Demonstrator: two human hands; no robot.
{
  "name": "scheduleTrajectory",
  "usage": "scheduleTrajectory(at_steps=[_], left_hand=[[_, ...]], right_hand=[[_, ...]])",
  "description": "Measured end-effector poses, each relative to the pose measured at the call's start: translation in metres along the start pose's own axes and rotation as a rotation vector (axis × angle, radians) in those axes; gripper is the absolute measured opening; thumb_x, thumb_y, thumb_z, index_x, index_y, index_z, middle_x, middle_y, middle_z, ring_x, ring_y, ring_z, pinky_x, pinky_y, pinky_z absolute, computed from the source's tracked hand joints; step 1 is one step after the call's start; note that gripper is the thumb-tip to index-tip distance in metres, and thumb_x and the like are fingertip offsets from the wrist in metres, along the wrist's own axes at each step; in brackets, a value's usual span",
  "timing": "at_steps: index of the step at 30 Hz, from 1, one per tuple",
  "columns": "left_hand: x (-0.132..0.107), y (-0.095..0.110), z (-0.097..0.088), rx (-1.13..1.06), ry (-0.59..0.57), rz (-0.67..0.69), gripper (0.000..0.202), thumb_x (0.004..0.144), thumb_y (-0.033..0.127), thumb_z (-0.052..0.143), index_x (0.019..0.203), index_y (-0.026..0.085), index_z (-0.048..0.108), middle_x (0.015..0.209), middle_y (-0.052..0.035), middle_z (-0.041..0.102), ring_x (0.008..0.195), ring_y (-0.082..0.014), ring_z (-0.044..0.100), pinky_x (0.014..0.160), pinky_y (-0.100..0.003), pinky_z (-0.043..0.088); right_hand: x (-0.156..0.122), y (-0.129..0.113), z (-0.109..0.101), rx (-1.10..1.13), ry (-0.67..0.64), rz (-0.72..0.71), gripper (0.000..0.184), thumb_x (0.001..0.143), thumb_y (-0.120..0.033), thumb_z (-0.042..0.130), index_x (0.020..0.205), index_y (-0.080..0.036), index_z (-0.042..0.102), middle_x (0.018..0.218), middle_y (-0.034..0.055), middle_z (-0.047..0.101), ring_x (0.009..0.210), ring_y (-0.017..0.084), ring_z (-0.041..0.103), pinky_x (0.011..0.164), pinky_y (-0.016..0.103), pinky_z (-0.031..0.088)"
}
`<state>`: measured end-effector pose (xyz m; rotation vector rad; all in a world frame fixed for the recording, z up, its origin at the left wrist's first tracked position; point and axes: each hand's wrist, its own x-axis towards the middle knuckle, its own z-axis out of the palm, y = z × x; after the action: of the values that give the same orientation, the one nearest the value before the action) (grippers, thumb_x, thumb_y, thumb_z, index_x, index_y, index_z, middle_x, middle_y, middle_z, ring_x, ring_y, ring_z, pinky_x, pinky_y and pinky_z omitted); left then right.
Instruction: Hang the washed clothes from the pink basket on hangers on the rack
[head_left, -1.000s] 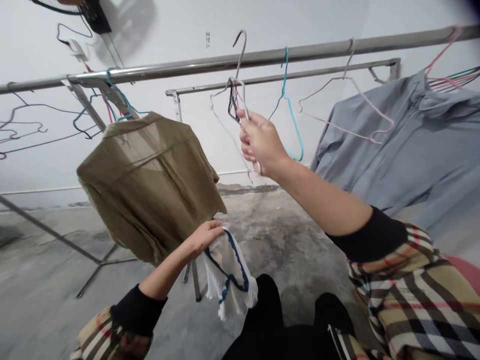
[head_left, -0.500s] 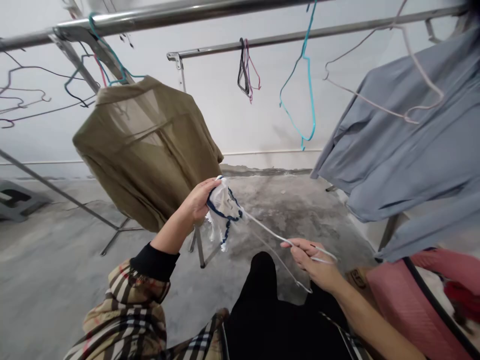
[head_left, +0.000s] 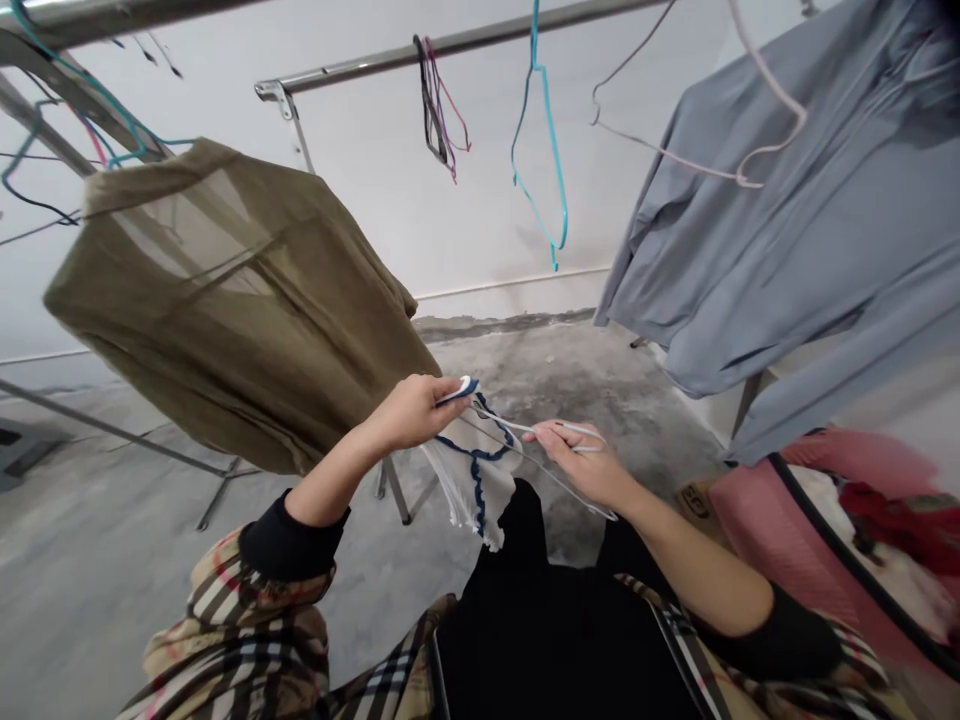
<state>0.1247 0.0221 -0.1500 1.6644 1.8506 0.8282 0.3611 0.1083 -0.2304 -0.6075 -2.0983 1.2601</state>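
Observation:
My left hand pinches the collar edge of a small white garment with dark blue ruffled trim. The cloth hangs down from my fingers in front of my knees. My right hand is closed around a thin white wire hanger, near its hook end. One arm of the hanger reaches left to the garment's neckline, where its tip is partly hidden by cloth and fingers. The hanger's other arm slants down to the right, below my right hand.
An olive shirt hangs at left and a grey-blue shirt at right. A turquoise hanger and several thin hangers hang from the metal rail. A pink basket with clothes stands at lower right.
My right hand has come left with the hanger, so its arm now meets the garment's neckline. The garment hangs lower and more spread out. The view has shifted to the right.

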Motion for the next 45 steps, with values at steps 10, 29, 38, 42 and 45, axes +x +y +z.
scheduleTrajectory(at_steps=[10,29,38,42,45], left_hand=[[0.002,0.022,0.014,0.868,0.046,0.344,0.027,0.091,0.035,0.053,0.113,0.032,0.07,0.09,-0.0054,0.066,0.082,-0.0197,0.056,0.064,-0.026,0.034],[-0.016,0.051,0.032,0.879,0.454,0.338,0.029,0.096,0.037,0.047,0.116,0.033,0.068,0.084,-0.0008,0.067,0.076,-0.0142,0.061,0.053,-0.026,0.03],[-0.031,-0.009,0.004,0.671,0.523,0.322,0.025,0.092,0.036,0.055,0.11,0.029,0.071,0.084,0.0002,0.069,0.073,-0.0112,0.064,0.063,-0.019,0.041],[-0.034,-0.034,0.001,0.674,0.567,0.279,0.025,0.091,0.035,0.057,0.111,0.03,0.07,0.085,-0.0008,0.07,0.074,-0.0121,0.063,0.063,-0.02,0.041],[-0.036,-0.043,0.002,0.629,0.632,0.22,0.026,0.09,0.035,0.056,0.111,0.03,0.07,0.085,-0.0016,0.069,0.072,-0.0126,0.061,0.065,-0.02,0.041]], right_hand=[[0.027,0.008,-0.024,0.019,0.205,-0.039,0.033,0.078,-0.047,0.066,0.063,-0.018,0.066,0.06,0.0009,0.057,0.058,0.012,0.05,0.055,0.025,0.039],[0.018,0.105,0.042,-0.091,0.446,0.43,0.011,0.075,-0.022,0.055,0.086,-0.018,0.057,0.09,0.0066,0.062,0.089,0.02,0.055,0.084,0.032,0.039],[0.003,0.129,-0.022,0.48,0.488,0.56,0.014,0.066,-0.03,0.057,0.074,-0.019,0.052,0.061,-0.0021,0.057,0.058,0.013,0.055,0.059,0.026,0.047],[0.003,0.117,-0.042,0.668,0.569,0.565,0.015,0.063,-0.027,0.059,0.075,-0.019,0.056,0.061,0.0004,0.061,0.058,0.015,0.059,0.059,0.03,0.05],[0.004,0.105,-0.049,0.742,0.609,0.546,0.021,0.06,-0.024,0.062,0.08,-0.019,0.06,0.065,0.0015,0.066,0.059,0.016,0.061,0.059,0.029,0.05]])
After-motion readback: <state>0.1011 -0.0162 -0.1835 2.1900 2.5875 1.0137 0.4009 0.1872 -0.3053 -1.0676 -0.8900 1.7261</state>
